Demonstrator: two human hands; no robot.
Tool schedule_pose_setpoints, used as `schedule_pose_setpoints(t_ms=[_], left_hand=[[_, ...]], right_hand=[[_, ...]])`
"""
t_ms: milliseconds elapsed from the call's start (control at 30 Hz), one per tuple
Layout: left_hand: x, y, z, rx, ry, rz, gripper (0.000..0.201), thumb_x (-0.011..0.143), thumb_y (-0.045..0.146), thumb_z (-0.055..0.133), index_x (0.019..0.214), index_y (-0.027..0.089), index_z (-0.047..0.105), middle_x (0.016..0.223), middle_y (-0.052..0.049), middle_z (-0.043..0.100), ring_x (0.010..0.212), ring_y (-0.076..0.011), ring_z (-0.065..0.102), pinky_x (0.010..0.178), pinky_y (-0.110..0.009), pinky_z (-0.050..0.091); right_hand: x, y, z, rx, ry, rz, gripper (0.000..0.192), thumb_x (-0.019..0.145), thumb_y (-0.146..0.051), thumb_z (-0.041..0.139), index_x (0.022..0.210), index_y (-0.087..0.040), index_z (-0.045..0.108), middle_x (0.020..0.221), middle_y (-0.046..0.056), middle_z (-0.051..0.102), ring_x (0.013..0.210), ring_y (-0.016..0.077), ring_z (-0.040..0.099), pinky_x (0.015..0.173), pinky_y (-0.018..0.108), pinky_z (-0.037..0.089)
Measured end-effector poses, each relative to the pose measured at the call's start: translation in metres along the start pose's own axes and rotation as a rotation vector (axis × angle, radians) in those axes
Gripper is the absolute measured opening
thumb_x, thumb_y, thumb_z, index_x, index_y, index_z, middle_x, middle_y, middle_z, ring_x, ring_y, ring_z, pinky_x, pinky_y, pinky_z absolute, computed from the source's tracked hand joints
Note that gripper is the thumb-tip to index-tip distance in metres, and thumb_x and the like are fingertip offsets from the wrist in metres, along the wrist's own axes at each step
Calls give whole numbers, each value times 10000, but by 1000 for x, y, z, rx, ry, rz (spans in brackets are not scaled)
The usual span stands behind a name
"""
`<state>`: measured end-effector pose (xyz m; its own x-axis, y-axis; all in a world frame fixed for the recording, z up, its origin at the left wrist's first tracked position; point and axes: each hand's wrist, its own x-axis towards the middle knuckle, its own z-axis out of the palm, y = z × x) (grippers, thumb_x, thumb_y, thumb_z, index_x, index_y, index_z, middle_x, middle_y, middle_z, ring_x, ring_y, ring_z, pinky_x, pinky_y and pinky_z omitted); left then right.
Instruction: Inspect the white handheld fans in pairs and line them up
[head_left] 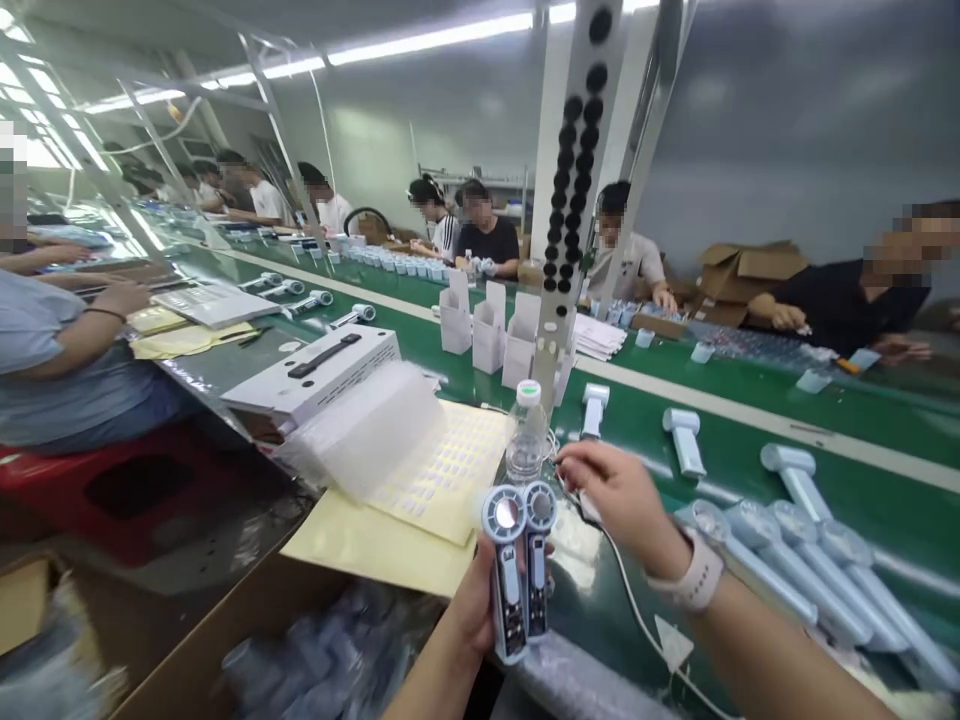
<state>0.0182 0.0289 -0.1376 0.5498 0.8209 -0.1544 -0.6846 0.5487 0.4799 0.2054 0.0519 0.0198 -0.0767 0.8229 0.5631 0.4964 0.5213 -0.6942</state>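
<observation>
Pale blue plastic, smooth and glossy: two fans (519, 570) stand upright side by side in the left hand (472, 610), which is wrapped around their slim handles, round heads uppermost. One head shows a shiny centre disc. The right hand (619, 495) is loosely curled just above and to the right of them, thumb and forefinger pinched at a thin white cable (637, 610) that trails down across the belt; whether it grips the cable firmly cannot be told. A pale strap circles that wrist.

Just behind the fans stands a clear ribbed bottle (527, 435) with a white and green cap. Left of it lie yellow sheets (442, 480) dotted with rows of small translucent stickers, a frosted film curling over them, and a flat white box (315, 375) with a dark handle.

The green belt (750, 440) is matt with a pale stripe running along it. More fans (810, 580) lie packed in a row at the right, touching each other, close under the right forearm. Single ones lie well apart further out, leaving bare belt between. A cardboard carton (247, 620) edge sits below the left arm. Small white cartons (491, 330) stand upright beyond a perforated metal post (570, 200).
</observation>
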Motion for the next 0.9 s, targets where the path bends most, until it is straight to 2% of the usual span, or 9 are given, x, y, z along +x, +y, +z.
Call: schedule_pose_setpoints(t_ms=[133, 233, 400, 500, 633, 733, 800, 833, 900], left_hand=[[5, 0, -7, -97, -42, -41, 817, 656, 767, 857, 1130, 103, 814, 1103, -151, 822, 893, -218, 773, 897, -346, 611], [4, -4, -8, -77, -38, -59, 803, 627, 759, 877, 1074, 93, 828, 1097, -163, 821, 883, -210, 765, 879, -324, 599], [8, -11, -16, -45, 34, -75, 925, 579, 830, 846, 1135, 91, 823, 1102, -183, 812, 852, -219, 757, 838, -329, 594], [8, -9, -18, 6, 13, -66, 911, 622, 845, 803, 1143, 97, 823, 1099, -194, 803, 896, -253, 762, 873, -350, 582], [3, -4, -15, 61, -28, -48, 825, 687, 826, 767, 1115, 122, 823, 1065, -184, 794, 918, -266, 749, 901, -377, 568], [-3, -4, -7, 106, 3, 76, 744, 643, 849, 777, 924, 161, 817, 1003, -126, 780, 859, -234, 710, 812, -345, 568], [-5, -5, 6, 217, 19, 241, 739, 604, 888, 764, 780, 171, 764, 828, -65, 731, 714, -177, 629, 690, -294, 534], [-3, -6, 16, 290, 10, 322, 767, 578, 925, 739, 729, 173, 734, 731, -43, 683, 651, -159, 576, 642, -283, 512], [8, -11, 43, 426, -44, 438, 838, 514, 1004, 681, 678, 181, 699, 604, -26, 590, 623, -178, 542, 640, -309, 526]], right_hand=[[96, -14, -45, -71, 224, -100, 203, 929, -340, 671, 879, -183, 791, 695, 40, 737, 630, 199, 679, 622, 348, 563], [150, -27, -50, -151, 331, -197, 138, 921, -281, 675, 929, -184, 773, 718, 25, 733, 637, 186, 666, 689, 368, 573], [198, -32, -34, -495, 479, -359, 258, 884, -140, 669, 1132, -199, 622, 741, 10, 690, 666, 193, 629, 656, 354, 531], [206, -33, -35, -645, 493, -319, 261, 917, -204, 665, 1152, -214, 551, 672, -4, 599, 610, 204, 555, 569, 337, 440], [156, -34, -43, -577, 410, -145, 194, 1040, -321, 516, 1182, -189, 525, 560, -54, 480, 490, 178, 463, 525, 323, 355], [65, -24, -38, -546, 31, 7, 212, 1053, -348, 480, 1105, -178, 596, 574, -23, 556, 508, 189, 529, 551, 336, 398], [-4, -13, -28, -531, -356, 150, 232, 960, -362, 655, 1084, -167, 657, 805, 75, 742, 687, 253, 683, 638, 370, 490], [-34, -9, -23, -482, -458, 206, 351, 913, -375, 731, 1184, -161, 669, 1040, 132, 787, 881, 302, 737, 746, 400, 540], [-80, -3, -15, -293, -499, 349, 568, 872, -361, 781, 1381, -174, 613, 1286, 150, 750, 1099, 326, 730, 897, 417, 564]])
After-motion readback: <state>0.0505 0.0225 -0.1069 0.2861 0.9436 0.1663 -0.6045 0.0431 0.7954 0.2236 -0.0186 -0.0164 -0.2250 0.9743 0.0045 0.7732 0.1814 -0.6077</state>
